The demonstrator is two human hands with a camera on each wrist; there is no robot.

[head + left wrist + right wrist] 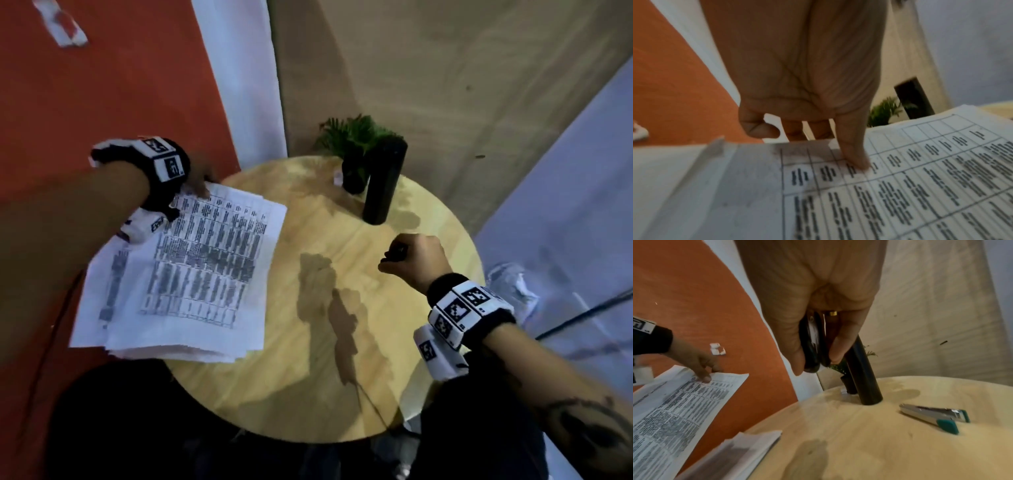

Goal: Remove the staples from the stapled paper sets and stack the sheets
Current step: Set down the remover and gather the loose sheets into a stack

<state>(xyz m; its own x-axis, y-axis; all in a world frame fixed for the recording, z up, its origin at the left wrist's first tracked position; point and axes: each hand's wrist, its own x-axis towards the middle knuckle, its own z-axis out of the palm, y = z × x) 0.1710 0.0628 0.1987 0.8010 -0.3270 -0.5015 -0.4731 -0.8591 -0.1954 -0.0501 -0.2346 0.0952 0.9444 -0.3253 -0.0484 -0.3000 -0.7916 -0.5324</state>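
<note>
Head view: the paper pile (pixel 191 274) overhangs the left edge of the round table (pixel 342 394). The top sheet is pinned near its far corner by the left hand (pixel 803 78): thumb flat on the print, other fingers curled behind the edge. A black staple remover (pixel 813 344) is gripped in the right hand (pixel 813 296), raised well clear of the pile. No staple is discernible. Likely next: the corner kept flat, the remover slid under the staple crown, then lifted gently to avoid tearing.
</note>
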